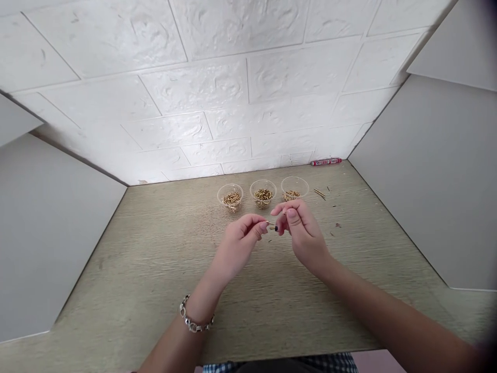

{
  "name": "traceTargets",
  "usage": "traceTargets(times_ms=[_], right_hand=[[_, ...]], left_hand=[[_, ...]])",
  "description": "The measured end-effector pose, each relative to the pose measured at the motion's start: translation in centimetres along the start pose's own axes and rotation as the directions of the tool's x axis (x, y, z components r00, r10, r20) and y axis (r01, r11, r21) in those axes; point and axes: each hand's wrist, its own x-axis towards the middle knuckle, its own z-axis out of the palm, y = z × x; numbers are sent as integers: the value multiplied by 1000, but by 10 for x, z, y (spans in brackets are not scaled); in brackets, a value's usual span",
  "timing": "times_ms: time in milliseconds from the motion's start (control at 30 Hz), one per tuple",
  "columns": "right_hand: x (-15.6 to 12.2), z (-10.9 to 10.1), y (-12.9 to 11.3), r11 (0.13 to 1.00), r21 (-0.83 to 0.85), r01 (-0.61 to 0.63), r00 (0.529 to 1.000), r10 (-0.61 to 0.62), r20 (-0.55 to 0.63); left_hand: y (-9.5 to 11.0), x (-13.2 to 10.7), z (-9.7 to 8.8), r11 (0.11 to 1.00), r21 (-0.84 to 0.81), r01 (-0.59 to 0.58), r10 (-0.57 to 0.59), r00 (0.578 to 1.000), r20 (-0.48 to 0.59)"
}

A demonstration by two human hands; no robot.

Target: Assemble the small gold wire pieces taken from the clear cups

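- The left hand point(244, 238) was pinched, thumb and forefinger together on a small brass-coloured pin point(268, 223), about midway between the counter's point(155, 269) left and right edges. With so little metal under the fingertips, the pin risked twisting or slipping out.
- The right hand point(298, 223) stood just beside the pin's free end, fingers curled and thumb close to the forefinger. Whether it was clamped on anything could not be told. A misjudged approach might knock the pin sideways.
- A 2nd brass piece point(272, 228) showed just below the pin; held or lying loose, it was too small to tell. If loose, it could be brushed away by a fingertip.
- 3 clear cups of brass pieces stood toward the back edge: a left cup point(230, 185), a middle cup point(263, 181) and a right cup point(295, 177). The right hand hid part of the right cup's front, so a raised knuckle might tip that light cup and spill it.
- Loose pins point(320, 194) lay toward the back right corner. A sideways sweep of the right hand could scatter them.
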Motion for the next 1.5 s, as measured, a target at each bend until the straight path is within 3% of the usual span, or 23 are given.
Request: traceTargets(times_ms=[100, 267, 533, 767, 933, 1067, 1267, 1500], right_hand=[[-3, 2, -6, 993, 118, -1, 998, -6, 58], [-2, 2, -10, 947, 274, -165, 980, 128, 149], [3, 0, -5, 852, 423, -307, 951, 263, 162], [-2, 4, -2, 922, 319, -221, 973, 188, 131], [-7, 6, 5, 963, 181, -198, 980, 196, 28], [-6, 6, 8, 900, 276, -338, 939, 341, 40], [-3, 9, 7, 760, 415, -500, 852, 517, 79], [-4, 11, 9, 651, 474, -592, 786, 598, 160]], left_hand=[[0, -1, 0, 998, 59, -14, 11, 999, 44], [1, -3, 1, 982, 177, -62, 45, 994, 101], [-4, -2, 8, 990, 95, -102, 93, 991, 95], [-10, 2, 15, 995, -100, 9, 3, 994, 112], [-10, 3, 17, 991, -121, 55, -57, 998, -9], [-8, 1, 20, 993, -119, -10, -2, 995, -99], [-9, 1, 23, 996, -83, -33, 20, 989, -144], [-12, 3, 21, 998, 29, -58, 62, 988, -144]])
